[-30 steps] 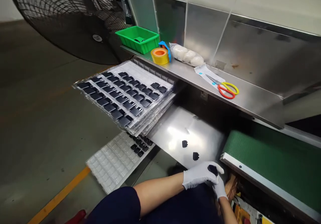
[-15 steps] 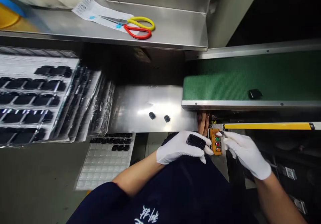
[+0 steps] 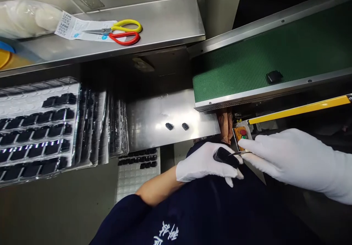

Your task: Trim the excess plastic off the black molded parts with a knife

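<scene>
In its white glove, my left hand (image 3: pixel 200 164) is closed around a smooth black plastic part (image 3: pixel 223 155) with rounded corners, close to my body. My right hand (image 3: pixel 288 159), also gloved in white, pinches a slim metal tool with a thin blade (image 3: pixel 239 153). The blade reaches across to the black part; whether it presses on the edge I cannot tell. My right fingers hide the tool's handle. Just beyond my left hand, two small black pieces (image 3: pixel 169 126) lie apart on the steel tabletop (image 3: pixel 145 127).
A green conveyor belt (image 3: pixel 228 69) on the right carries a black part (image 3: pixel 274 76). Stacked clear trays (image 3: pixel 55 127) of black parts stand left. Red-and-yellow scissors (image 3: pixel 125 32) lie on the steel shelf (image 3: pixel 165 21). A yellow bar (image 3: pixel 299 109) and button box (image 3: pixel 242 133) are near my right hand.
My right hand has come inward with the tool, bringing its blade up to the black part. The part has tilted in my left hand. The camera view has turned.
</scene>
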A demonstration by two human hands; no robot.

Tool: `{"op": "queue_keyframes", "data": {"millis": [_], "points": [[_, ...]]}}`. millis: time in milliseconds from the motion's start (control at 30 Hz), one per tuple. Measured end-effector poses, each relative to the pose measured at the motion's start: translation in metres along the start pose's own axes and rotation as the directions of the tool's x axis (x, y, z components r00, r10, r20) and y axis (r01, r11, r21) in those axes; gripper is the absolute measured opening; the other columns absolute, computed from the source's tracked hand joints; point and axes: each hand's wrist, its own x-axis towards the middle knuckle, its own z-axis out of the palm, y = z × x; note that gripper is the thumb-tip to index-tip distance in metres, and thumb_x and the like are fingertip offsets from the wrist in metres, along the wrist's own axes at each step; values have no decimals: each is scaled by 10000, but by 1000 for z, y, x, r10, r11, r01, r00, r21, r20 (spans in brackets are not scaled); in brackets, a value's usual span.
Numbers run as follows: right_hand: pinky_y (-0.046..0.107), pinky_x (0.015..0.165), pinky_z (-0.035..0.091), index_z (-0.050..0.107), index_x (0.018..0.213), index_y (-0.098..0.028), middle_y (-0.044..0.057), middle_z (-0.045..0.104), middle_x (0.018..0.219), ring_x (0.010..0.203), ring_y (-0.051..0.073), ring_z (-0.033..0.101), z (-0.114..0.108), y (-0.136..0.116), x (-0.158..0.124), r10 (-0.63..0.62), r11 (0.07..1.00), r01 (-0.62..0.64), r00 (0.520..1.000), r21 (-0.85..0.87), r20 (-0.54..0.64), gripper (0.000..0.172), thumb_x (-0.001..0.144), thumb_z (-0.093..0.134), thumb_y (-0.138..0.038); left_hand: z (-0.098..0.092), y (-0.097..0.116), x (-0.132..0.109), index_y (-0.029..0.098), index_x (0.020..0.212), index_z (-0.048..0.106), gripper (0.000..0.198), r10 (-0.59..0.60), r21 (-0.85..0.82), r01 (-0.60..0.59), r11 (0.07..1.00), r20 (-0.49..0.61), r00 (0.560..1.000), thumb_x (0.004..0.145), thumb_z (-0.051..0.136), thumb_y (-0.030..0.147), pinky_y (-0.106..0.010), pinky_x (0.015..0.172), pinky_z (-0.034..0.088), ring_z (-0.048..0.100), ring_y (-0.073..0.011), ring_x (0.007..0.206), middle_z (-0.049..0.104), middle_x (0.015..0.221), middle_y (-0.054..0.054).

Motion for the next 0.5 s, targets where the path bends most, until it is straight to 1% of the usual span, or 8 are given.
{"op": "queue_keyframes", "data": {"millis": [100, 167, 267, 367, 500], "points": [[292, 486, 132, 629, 756, -205, -16, 600, 586, 423, 133, 437, -8, -10, 12, -32, 998, 37, 995, -51, 95, 189, 927, 557, -176, 2, 0, -5, 114, 948, 712, 393, -60, 0, 60, 998, 43, 997, 692, 956, 285, -293, 675, 632, 763, -179, 691, 801, 881, -101], [291, 501, 103, 601, 700, -202, -12, 561, 532, 406, 135, 402, -12, -16, 21, -14, 997, 25, 990, -76, 143, 173, 869, 592, -168, 3, 0, -8, 113, 927, 707, 392, -82, 3, 81, 997, 54, 995, 685, 958, 292, -284, 649, 624, 753, -174, 681, 790, 847, -91], [282, 510, 119, 592, 678, -201, -8, 545, 503, 411, 144, 413, -16, -24, 32, 0, 996, 20, 975, -87, 222, 138, 799, 627, -146, 2, 0, -14, 107, 963, 721, 410, -96, 30, 94, 995, 66, 993, 684, 958, 289, -288, 654, 623, 747, -167, 686, 781, 858, -83], [277, 513, 152, 598, 689, -198, -11, 553, 516, 398, 142, 411, -19, -29, 44, -19, 995, 49, 953, -91, 302, 126, 760, 626, -98, 0, 1, -20, 100, 1019, 736, 409, -103, 51, 99, 994, 78, 992, 710, 940, 274, -289, 677, 629, 749, -163, 710, 779, 870, -79], [272, 512, 191, 620, 712, -192, -13, 565, 526, 374, 134, 404, -21, -34, 60, -29, 996, 64, 898, -64, 440, 121, 767, 613, -84, -4, 2, -26, 106, 971, 749, 323, -92, 45, 89, 995, 84, 992, 720, 925, 209, -250, 684, 630, 739, -139, 723, 779, 871, -65]]}}
